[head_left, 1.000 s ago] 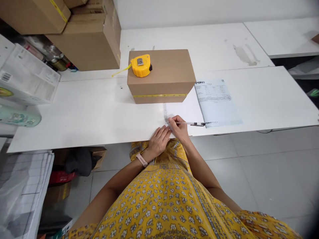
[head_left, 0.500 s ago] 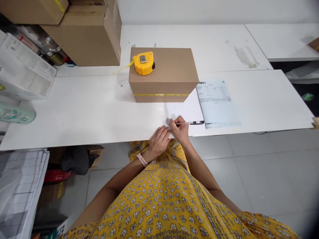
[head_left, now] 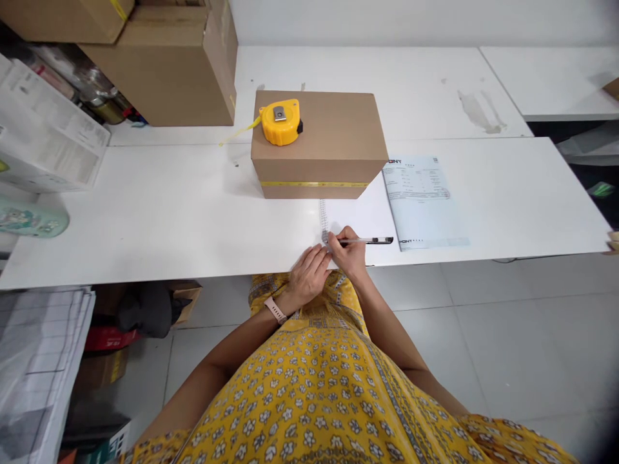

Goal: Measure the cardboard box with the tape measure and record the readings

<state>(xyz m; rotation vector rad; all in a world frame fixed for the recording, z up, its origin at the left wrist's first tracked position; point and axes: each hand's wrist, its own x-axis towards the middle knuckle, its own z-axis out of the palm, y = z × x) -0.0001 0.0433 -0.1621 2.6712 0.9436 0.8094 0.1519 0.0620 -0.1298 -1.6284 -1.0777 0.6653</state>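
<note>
Pinching the pen (head_left: 381, 240) between thumb and fingers, the right hand (head_left: 349, 253) is resting low on the spiral notebook (head_left: 362, 216), its writing tip hiding from where I am standing; the left hand (head_left: 309, 272) is lying flat, grasping nothing, at the front edge of the table (head_left: 145, 225). Principal risk, in my judgement: the notebook is lying close to that edge, so uneven pressure could be skewing it and spoiling a line. Secondary: the cardboard box (head_left: 324, 145) is screening the upper page, and the tape measure (head_left: 281, 122) is sitting near its left end, blade protruding, where a knock could be dislodging it
</note>
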